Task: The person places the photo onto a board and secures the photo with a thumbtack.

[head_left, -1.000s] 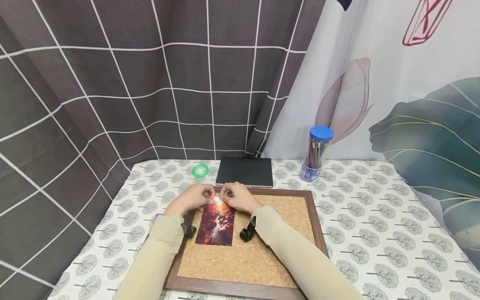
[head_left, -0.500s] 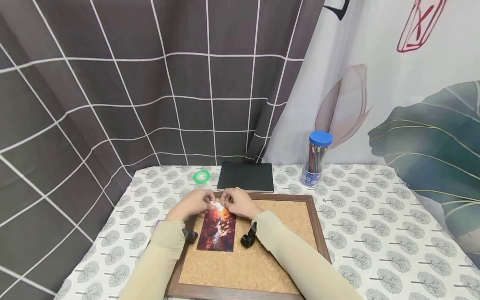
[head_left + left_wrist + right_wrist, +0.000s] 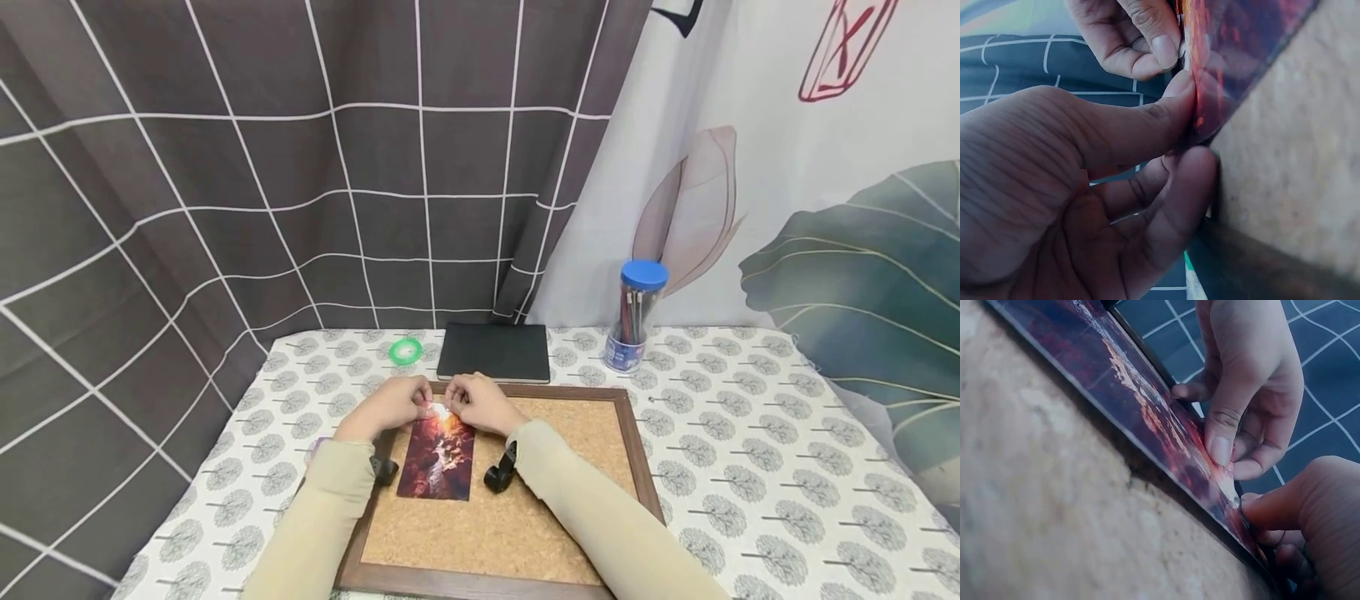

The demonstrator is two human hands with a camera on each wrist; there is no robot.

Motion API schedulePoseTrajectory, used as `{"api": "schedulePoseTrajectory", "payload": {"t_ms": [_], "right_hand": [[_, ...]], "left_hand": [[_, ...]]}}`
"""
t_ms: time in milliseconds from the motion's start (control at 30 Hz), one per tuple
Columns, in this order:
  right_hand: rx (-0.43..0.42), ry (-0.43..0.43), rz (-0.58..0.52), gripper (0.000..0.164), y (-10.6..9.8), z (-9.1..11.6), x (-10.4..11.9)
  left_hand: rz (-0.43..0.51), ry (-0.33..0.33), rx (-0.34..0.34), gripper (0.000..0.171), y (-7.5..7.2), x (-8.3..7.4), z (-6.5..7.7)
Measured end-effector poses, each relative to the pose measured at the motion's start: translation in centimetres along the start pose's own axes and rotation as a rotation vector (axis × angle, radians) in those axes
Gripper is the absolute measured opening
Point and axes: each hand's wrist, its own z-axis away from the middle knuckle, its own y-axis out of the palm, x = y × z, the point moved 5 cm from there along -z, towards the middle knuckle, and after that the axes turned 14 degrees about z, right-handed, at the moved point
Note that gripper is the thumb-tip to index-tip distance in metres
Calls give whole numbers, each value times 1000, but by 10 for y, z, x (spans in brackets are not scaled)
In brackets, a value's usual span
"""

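A glossy picture card (image 3: 438,462) with a dark red and orange print lies over the upper left part of a framed corkboard (image 3: 540,508). My left hand (image 3: 388,408) pinches its top left corner, thumb on the printed face, as the left wrist view shows with the thumb (image 3: 1175,103) at the card's edge. A short way along the same top edge, my right hand (image 3: 482,405) pinches the card. In the right wrist view the right thumb (image 3: 1279,506) presses at the edge, close to the left hand (image 3: 1247,381). The curled fingers hide parts of the top edge.
Beyond the board lie a black notebook (image 3: 493,353) and a green tape roll (image 3: 406,352). A clear jar with a blue lid (image 3: 634,317) stands at the back right, holding several pencils. A purple item (image 3: 318,446) peeks out beside the left sleeve. Curtains hang behind the table.
The head view has tilted up slightly, so the table sits a little lower in it. Both hands keep hold of the card's top edge, with only slight finger movement.
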Motion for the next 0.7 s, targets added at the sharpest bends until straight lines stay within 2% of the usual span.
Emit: {"api": "schedulePoseTrajectory", "payload": {"t_ms": [133, 233, 333, 433, 567, 700], "right_hand": [[46, 41, -79, 8, -1, 5, -3], [70, 41, -145, 5, -11, 9, -2], [83, 6, -159, 5, -33, 13, 3], [100, -37, -123, 8, -59, 23, 0], [122, -46, -124, 15, -90, 44, -27], [71, 23, -94, 19, -120, 75, -69]], "left_hand": [[-113, 58, 2, 21, 2, -5, 3], [-128, 92, 25, 23, -4, -3, 9], [-121, 113, 35, 25, -23, 2, 20], [-112, 105, 36, 29, -48, 14, 38], [-102, 53, 42, 40, -73, 40, 70], [-126, -12, 66, 60, -82, 63, 100]]}}
